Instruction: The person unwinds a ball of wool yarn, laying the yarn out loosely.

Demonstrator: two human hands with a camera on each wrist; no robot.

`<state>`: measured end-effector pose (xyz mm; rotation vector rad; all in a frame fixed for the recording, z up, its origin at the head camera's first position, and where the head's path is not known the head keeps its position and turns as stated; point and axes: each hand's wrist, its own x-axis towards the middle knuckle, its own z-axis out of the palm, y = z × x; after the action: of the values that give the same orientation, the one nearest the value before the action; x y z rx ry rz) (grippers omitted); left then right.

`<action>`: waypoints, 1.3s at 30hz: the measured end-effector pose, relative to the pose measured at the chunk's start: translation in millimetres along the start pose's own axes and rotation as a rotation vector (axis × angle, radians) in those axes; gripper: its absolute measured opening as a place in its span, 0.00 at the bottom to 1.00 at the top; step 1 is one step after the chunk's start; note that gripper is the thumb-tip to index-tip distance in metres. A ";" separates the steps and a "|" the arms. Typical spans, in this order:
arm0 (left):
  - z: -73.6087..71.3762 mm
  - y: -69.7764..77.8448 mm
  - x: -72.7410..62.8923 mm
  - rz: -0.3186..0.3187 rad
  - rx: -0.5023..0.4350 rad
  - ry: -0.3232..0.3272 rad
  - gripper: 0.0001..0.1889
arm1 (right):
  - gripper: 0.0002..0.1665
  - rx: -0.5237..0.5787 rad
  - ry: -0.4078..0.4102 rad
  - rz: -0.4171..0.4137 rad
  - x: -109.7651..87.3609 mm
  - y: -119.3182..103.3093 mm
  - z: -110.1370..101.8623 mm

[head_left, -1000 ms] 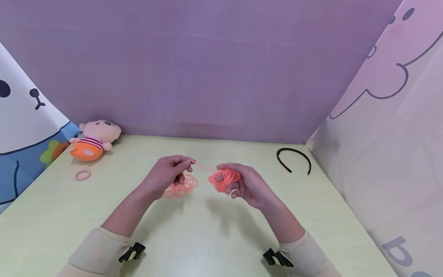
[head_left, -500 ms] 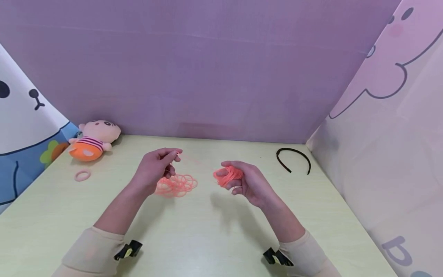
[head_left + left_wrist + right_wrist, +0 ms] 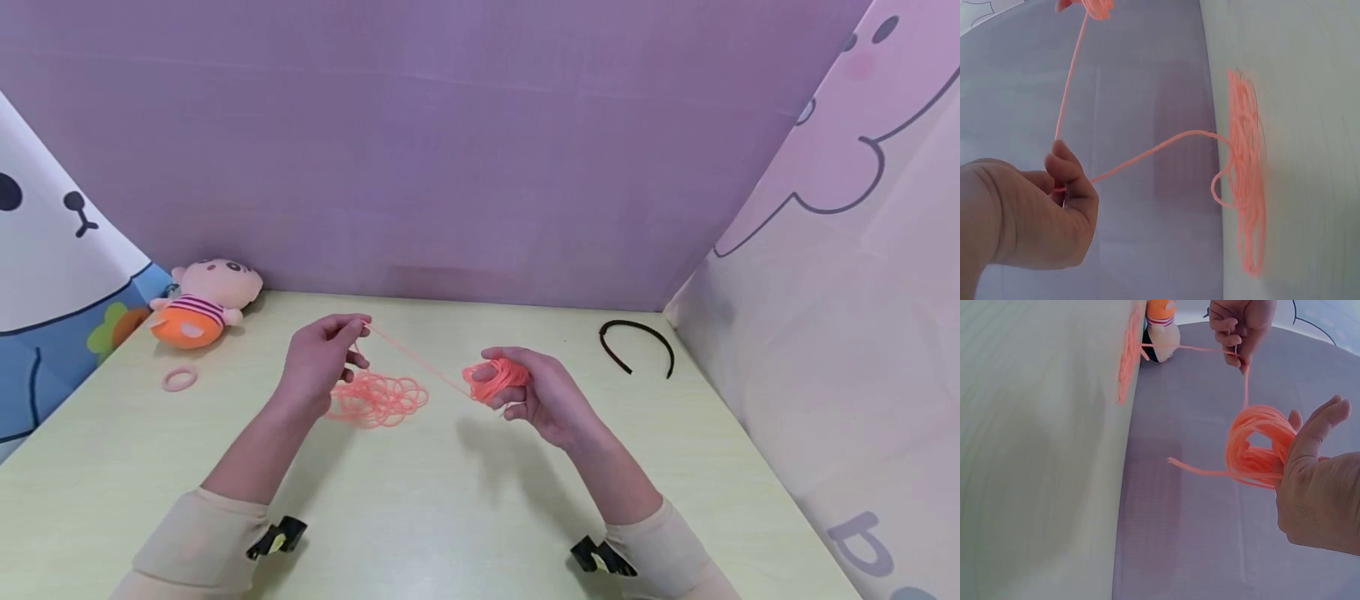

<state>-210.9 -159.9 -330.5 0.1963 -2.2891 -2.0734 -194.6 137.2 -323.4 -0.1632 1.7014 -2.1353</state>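
Note:
Between thumb and fingers my left hand (image 3: 318, 358) pinches a strand of coral-pink yarn (image 3: 1072, 81). The strand runs taut down to a wound yarn coil (image 3: 1257, 434) held by my right hand (image 3: 543, 396), whose fingers curl round and through it. A short loose tail (image 3: 1194, 469) sticks out of the coil in the right wrist view. From the left hand the yarn also drops to a loose looped heap (image 3: 382, 400) lying on the table below and beside that hand. Both hands are raised above the table.
A plush toy (image 3: 206, 304) in a striped top lies at the back left, with a pink ring (image 3: 180, 380) in front of it. A black headband (image 3: 637, 333) lies at the back right. Fabric walls (image 3: 450, 150) enclose the table (image 3: 435, 517) on three sides.
My left hand has moved left and slightly up, away from the right hand, drawing out a longer strand. The right hand has shifted only slightly. More of the yarn heap shows.

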 end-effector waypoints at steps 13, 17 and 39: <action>-10.5 1.7 4.5 -0.012 -0.183 0.283 0.15 | 0.22 0.007 0.008 0.014 0.1 -0.9 -0.4; -13.8 5.1 4.9 0.003 -0.270 0.378 0.12 | 0.22 0.001 0.011 0.020 0.1 -0.8 -0.5; 1.1 -3.3 3.2 0.016 -0.003 0.101 0.22 | 0.21 0.015 -0.031 0.025 -1.8 0.5 1.0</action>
<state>-214.0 -159.5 -334.0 0.2757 -2.2220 -2.0102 -192.6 136.8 -323.3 -0.1684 1.6613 -2.1162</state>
